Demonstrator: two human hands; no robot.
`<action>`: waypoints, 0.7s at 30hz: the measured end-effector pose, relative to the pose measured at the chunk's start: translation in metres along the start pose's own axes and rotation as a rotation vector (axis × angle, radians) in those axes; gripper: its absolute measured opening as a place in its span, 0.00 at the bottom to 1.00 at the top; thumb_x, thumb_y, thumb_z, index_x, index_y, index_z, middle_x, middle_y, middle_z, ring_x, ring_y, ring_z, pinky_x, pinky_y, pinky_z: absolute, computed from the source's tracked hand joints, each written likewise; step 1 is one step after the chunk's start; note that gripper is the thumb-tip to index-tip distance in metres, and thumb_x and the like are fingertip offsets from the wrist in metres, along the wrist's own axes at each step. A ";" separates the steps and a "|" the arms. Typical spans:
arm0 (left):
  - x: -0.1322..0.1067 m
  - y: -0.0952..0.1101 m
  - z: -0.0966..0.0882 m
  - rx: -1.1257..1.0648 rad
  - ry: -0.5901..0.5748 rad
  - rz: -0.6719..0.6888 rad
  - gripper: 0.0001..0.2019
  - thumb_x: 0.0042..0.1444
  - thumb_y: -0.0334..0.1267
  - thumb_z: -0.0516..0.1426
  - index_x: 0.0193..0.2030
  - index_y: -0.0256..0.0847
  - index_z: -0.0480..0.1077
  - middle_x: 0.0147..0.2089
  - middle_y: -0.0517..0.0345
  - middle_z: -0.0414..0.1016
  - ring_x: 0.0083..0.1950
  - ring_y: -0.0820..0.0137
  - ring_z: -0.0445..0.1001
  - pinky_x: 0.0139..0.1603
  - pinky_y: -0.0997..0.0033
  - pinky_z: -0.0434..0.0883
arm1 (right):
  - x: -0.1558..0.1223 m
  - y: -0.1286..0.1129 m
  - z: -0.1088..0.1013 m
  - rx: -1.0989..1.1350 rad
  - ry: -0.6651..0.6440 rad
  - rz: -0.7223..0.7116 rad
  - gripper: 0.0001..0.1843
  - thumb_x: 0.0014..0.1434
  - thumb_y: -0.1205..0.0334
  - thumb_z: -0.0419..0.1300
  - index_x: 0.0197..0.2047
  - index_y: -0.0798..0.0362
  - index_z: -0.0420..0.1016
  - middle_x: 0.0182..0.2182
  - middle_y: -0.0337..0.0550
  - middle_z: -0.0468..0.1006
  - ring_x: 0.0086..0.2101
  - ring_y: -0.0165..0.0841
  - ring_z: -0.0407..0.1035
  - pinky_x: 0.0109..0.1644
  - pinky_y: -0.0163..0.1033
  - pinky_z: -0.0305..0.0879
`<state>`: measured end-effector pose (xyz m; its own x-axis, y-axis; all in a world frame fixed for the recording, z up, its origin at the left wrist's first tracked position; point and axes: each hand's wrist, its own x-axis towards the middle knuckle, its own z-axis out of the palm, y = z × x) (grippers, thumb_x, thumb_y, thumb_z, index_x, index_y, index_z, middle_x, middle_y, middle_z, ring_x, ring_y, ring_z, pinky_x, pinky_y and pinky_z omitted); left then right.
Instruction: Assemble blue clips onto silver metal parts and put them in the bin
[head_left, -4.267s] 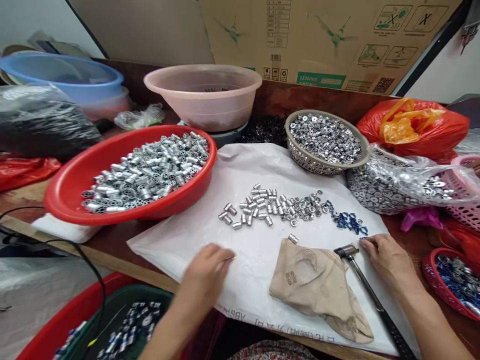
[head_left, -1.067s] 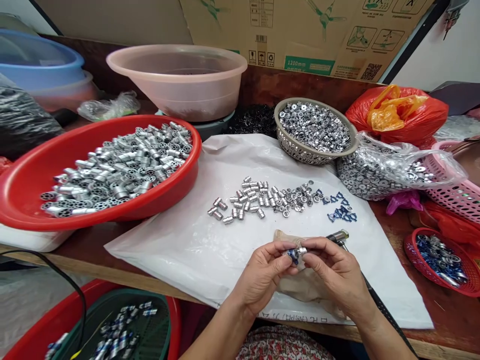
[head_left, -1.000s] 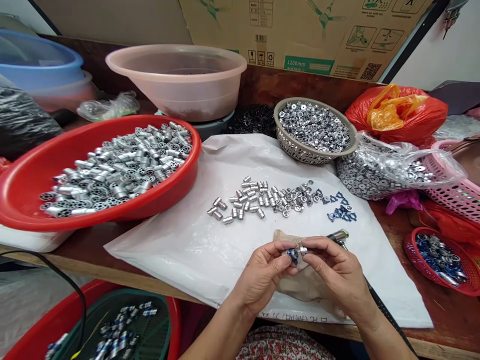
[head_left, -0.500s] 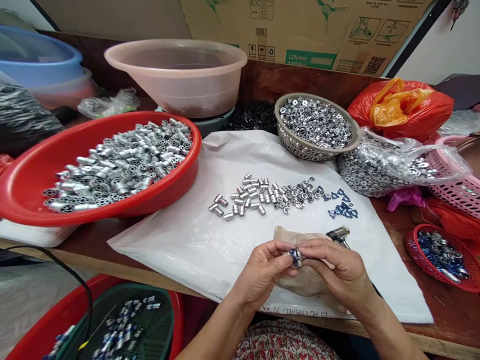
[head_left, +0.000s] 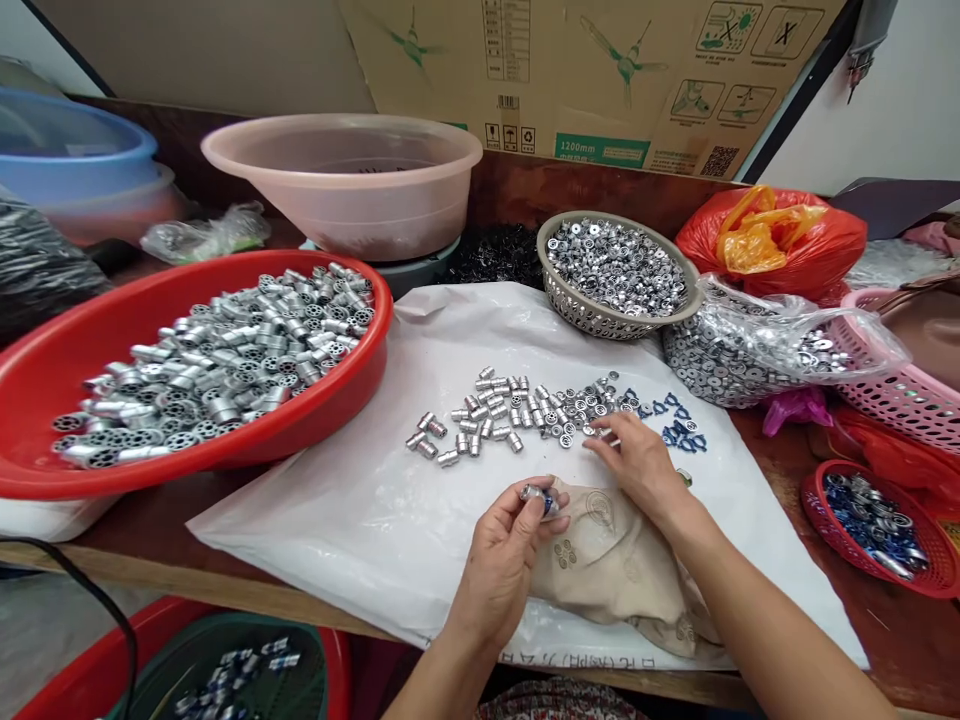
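My left hand is closed around a small silver metal cylinder with a blue ring on it, held over a beige printed cloth. Reaching forward, my right hand has its thumb and forefinger at a small silver metal cap on the near edge of a loose group of caps. Left of those lie many silver cylinders. Several blue ring clips lie to their right. All rest on a white plastic sheet.
A red basin heaped with silver cylinders stands left. Behind are a pink tub and a grey basket of caps. A clear bag of caps and a red basket of parts stand right. Below left is a green basket.
Both hands were together at the blue-ringed part. My right hand has left it and moved forward to the caps. My left hand keeps the part, slightly further left.
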<state>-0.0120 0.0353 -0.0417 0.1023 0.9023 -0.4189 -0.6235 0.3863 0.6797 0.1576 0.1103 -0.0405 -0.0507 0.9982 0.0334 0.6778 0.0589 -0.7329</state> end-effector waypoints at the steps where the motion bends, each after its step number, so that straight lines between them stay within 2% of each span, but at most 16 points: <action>1: 0.000 0.003 0.001 -0.027 -0.004 -0.045 0.16 0.46 0.41 0.65 0.41 0.38 0.75 0.38 0.55 0.73 0.40 0.69 0.72 0.38 0.73 0.71 | 0.011 0.007 -0.002 -0.025 0.052 0.012 0.06 0.49 0.65 0.62 0.33 0.53 0.76 0.34 0.44 0.78 0.34 0.36 0.72 0.41 0.44 0.69; 3: 0.000 0.007 0.002 -0.058 -0.012 -0.111 0.20 0.44 0.41 0.66 0.45 0.37 0.74 0.36 0.56 0.71 0.35 0.73 0.71 0.31 0.77 0.70 | 0.022 0.014 -0.003 -0.029 0.080 0.025 0.05 0.47 0.67 0.62 0.31 0.53 0.75 0.32 0.44 0.77 0.33 0.36 0.72 0.41 0.44 0.69; 5: 0.000 0.009 0.002 -0.078 -0.029 -0.143 0.22 0.44 0.40 0.66 0.47 0.37 0.73 0.34 0.58 0.70 0.30 0.77 0.68 0.26 0.79 0.67 | 0.015 0.012 -0.002 -0.004 0.067 0.012 0.07 0.50 0.65 0.60 0.35 0.52 0.75 0.32 0.42 0.78 0.32 0.34 0.72 0.39 0.42 0.70; 8: 0.001 0.007 0.002 -0.112 -0.071 -0.155 0.19 0.43 0.36 0.67 0.44 0.39 0.72 0.31 0.61 0.69 0.27 0.79 0.66 0.24 0.81 0.63 | -0.020 -0.005 0.001 0.241 -0.008 0.009 0.11 0.56 0.58 0.58 0.41 0.52 0.76 0.36 0.43 0.80 0.33 0.33 0.75 0.38 0.39 0.72; 11: 0.002 0.002 0.004 -0.138 -0.126 -0.153 0.15 0.41 0.35 0.67 0.36 0.38 0.70 0.30 0.62 0.69 0.25 0.80 0.65 0.24 0.80 0.62 | -0.055 -0.020 0.006 0.470 -0.053 0.033 0.10 0.55 0.57 0.60 0.38 0.52 0.77 0.36 0.45 0.81 0.37 0.36 0.76 0.39 0.39 0.73; 14: 0.001 0.000 0.006 -0.130 -0.156 -0.161 0.15 0.39 0.34 0.68 0.33 0.38 0.70 0.30 0.62 0.71 0.24 0.81 0.64 0.26 0.80 0.62 | -0.072 -0.023 0.010 0.495 -0.045 0.018 0.08 0.54 0.59 0.62 0.37 0.51 0.77 0.38 0.45 0.81 0.40 0.37 0.75 0.43 0.41 0.73; 18: -0.003 0.000 0.007 -0.109 -0.159 -0.172 0.15 0.38 0.33 0.68 0.32 0.37 0.70 0.28 0.63 0.70 0.24 0.80 0.64 0.25 0.80 0.62 | -0.077 -0.020 0.008 0.537 0.019 0.038 0.12 0.55 0.59 0.61 0.43 0.49 0.77 0.40 0.44 0.81 0.41 0.36 0.75 0.45 0.41 0.73; 21: -0.006 0.001 0.007 -0.114 -0.163 -0.168 0.15 0.38 0.34 0.69 0.32 0.37 0.70 0.28 0.63 0.70 0.24 0.80 0.64 0.25 0.80 0.62 | -0.079 -0.021 0.006 0.480 0.036 -0.024 0.12 0.55 0.60 0.62 0.44 0.45 0.78 0.42 0.43 0.80 0.43 0.37 0.74 0.49 0.44 0.71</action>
<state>-0.0076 0.0319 -0.0342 0.3298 0.8499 -0.4110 -0.6693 0.5175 0.5331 0.1430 0.0298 -0.0316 -0.0303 0.9970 0.0713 0.2610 0.0767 -0.9623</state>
